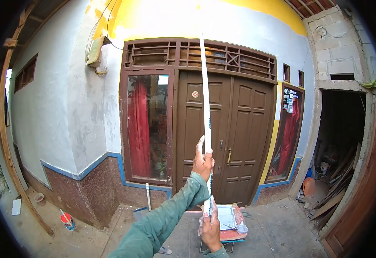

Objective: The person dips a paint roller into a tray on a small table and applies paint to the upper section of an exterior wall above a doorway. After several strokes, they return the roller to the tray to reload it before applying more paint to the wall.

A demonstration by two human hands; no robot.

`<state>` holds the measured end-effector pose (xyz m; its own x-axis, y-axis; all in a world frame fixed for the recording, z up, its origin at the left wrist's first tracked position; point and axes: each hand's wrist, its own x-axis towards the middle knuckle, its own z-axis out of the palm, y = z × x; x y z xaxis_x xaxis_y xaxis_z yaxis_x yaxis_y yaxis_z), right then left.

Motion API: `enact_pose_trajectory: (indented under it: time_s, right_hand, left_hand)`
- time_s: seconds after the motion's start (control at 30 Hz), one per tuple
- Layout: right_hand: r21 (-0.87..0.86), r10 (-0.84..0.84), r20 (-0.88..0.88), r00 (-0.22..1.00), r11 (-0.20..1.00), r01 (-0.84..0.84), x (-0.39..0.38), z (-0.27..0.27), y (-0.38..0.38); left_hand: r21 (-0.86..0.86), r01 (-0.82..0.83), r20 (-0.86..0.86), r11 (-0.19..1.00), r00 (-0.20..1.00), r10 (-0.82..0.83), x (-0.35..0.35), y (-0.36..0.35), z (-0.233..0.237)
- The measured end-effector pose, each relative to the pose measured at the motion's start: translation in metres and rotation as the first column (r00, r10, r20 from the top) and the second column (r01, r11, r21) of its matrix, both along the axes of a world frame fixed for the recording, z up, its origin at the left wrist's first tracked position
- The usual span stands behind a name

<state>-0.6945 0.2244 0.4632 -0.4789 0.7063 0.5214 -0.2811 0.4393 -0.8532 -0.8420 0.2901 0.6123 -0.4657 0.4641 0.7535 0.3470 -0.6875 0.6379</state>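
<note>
A long white pole [205, 94] rises in front of the brown double door [250, 116] toward the bright upper wall, where glare hides its far end. My left hand [203, 164], higher up, is closed round the pole with one finger stretched along it. Near the pole's lower end, my right hand [211, 230] is wrapped about it. Below and beyond my right hand, a white paint tray [233, 210] rests on a low reddish stand [231, 234].
A red bucket [66, 219] stands at left near a wooden post [14, 172]. A dustpan [140, 213] leans by the wall. Planks [336, 189] and an orange object [309, 187] lie in the right doorway. Wires [97, 26] hang at upper left.
</note>
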Motion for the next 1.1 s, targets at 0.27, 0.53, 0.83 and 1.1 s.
enact_pose_trajectory:
  time_s: [0.27, 0.53, 0.83, 1.1]
  right_hand:
    - [-0.079, 0.217, -0.108, 0.970, 0.971, -0.226, -0.006, 0.046, -0.007]
    - [-0.163, 0.316, -0.141, 0.938, 0.927, -0.337, 0.012, 0.076, -0.038]
    - [-0.204, 0.284, -0.140, 0.949, 0.929, -0.308, 0.029, 0.056, -0.054]
    - [-0.240, 0.236, -0.136, 0.962, 0.934, -0.263, 0.054, 0.012, -0.076]
  left_hand:
    - [0.004, 0.068, 0.027, 0.998, 0.997, -0.068, 0.000, -0.019, 0.031]
    - [0.008, 0.081, -0.027, 0.997, 0.996, -0.081, 0.003, -0.045, 0.054]
    - [-0.041, 0.041, -0.034, 0.998, 0.999, -0.043, 0.019, -0.058, 0.032]
    - [-0.072, 0.007, -0.053, 0.997, 0.999, -0.010, 0.046, -0.083, -0.008]
